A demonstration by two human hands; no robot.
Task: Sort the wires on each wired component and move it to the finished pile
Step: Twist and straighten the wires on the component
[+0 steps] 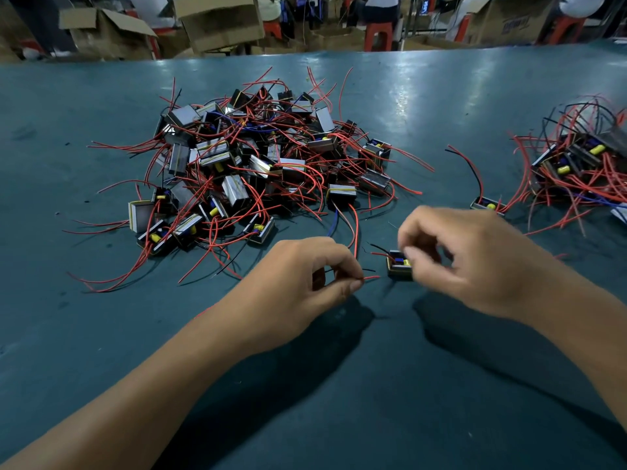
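A small black wired component [397,266] with yellow and blue parts sits just above the green table, between my hands. My right hand [464,256] grips it with curled fingers from the right. My left hand [305,279] pinches the end of a red wire [371,277] between thumb and forefinger, left of the component. A large tangled pile of components [251,164] with red wires lies ahead at centre. A second pile [583,164] lies at the right edge.
One single component [487,205] with red and black wires lies between the piles, just beyond my right hand. The green table [339,385] stretches toward me. Cardboard boxes [217,22] and red stools [378,37] stand beyond the far edge.
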